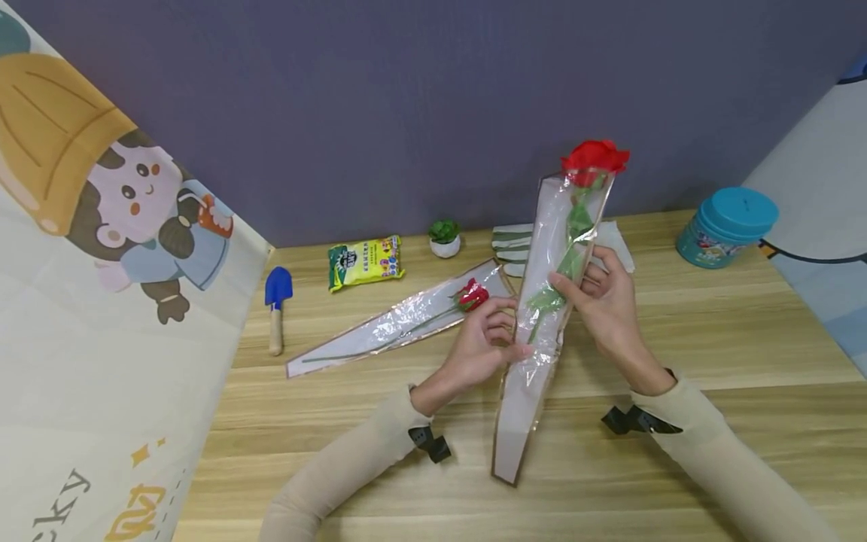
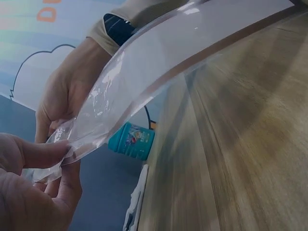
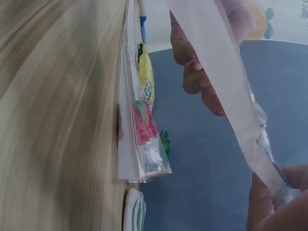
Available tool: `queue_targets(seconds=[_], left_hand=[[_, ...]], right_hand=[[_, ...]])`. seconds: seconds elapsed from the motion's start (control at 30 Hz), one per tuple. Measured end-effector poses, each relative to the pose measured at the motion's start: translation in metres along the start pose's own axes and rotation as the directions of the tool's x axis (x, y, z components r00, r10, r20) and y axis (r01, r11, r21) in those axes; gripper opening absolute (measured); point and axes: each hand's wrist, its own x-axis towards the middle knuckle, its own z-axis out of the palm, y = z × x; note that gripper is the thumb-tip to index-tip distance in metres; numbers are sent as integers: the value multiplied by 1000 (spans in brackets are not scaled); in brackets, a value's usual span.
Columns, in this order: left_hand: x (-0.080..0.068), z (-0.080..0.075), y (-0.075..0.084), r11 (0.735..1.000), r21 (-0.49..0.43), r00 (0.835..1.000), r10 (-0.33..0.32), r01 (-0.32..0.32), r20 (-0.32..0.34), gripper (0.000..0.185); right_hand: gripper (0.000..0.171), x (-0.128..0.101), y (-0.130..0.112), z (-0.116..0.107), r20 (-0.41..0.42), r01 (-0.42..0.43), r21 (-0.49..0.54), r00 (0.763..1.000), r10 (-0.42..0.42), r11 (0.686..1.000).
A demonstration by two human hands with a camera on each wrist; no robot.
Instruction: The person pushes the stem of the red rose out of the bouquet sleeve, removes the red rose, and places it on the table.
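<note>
Both hands hold a long, tapered clear-and-white flower sleeve (image 1: 521,406) up over the table. Inside it is an artificial rose (image 1: 594,159), its red bloom sticking out of the wide top end and its green stem showing through the film. My left hand (image 1: 477,346) pinches the sleeve's left edge about midway, thumb on the front. Higher up, my right hand (image 1: 606,301) grips the right edge, thumb over the film. A second wrapped rose (image 1: 472,295) lies in its own sleeve (image 1: 379,335) on the table, left of my left hand.
Along the back of the wooden table stand a yellow-green packet (image 1: 366,262), a small potted plant (image 1: 444,238) and a blue lidded tub (image 1: 728,227). A striped cloth (image 1: 511,239) lies partly behind the held sleeve. A toy shovel (image 1: 277,309) lies at the left.
</note>
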Motion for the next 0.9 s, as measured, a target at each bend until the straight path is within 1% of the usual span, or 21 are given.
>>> queue_targets(seconds=[0.13, 0.23, 0.33, 0.5, 0.6, 0.77, 0.9], left_hand=[[1, -2, 0, 1000, 9, 1000, 12, -12, 2, 64], [1, -3, 0, 999, 20, 999, 33, -33, -10, 63], [2, -4, 0, 999, 22, 998, 50, -49, -26, 62], [5, -5, 0, 999, 15, 997, 53, -52, -50, 60], [5, -6, 0, 998, 22, 995, 65, -64, -73, 58], [6, -8, 1, 996, 29, 991, 88, -85, -100, 55], [6, -8, 1, 996, 27, 989, 87, -84, -122, 53]], right_hand=[[48, -2, 1, 1, 25, -3, -49, 1000, 4, 999], [50, -4, 2, 3, 49, 10, -100, 999, -5, 995], [53, -6, 5, 6, 72, 26, -125, 997, -18, 992], [56, -10, 9, 11, 78, 34, -190, 997, -20, 981], [59, -12, 11, 14, 80, 32, -228, 997, -15, 973], [63, -16, 14, 17, 105, 32, -246, 994, -7, 969], [65, -19, 16, 19, 125, 36, -259, 992, -3, 965]])
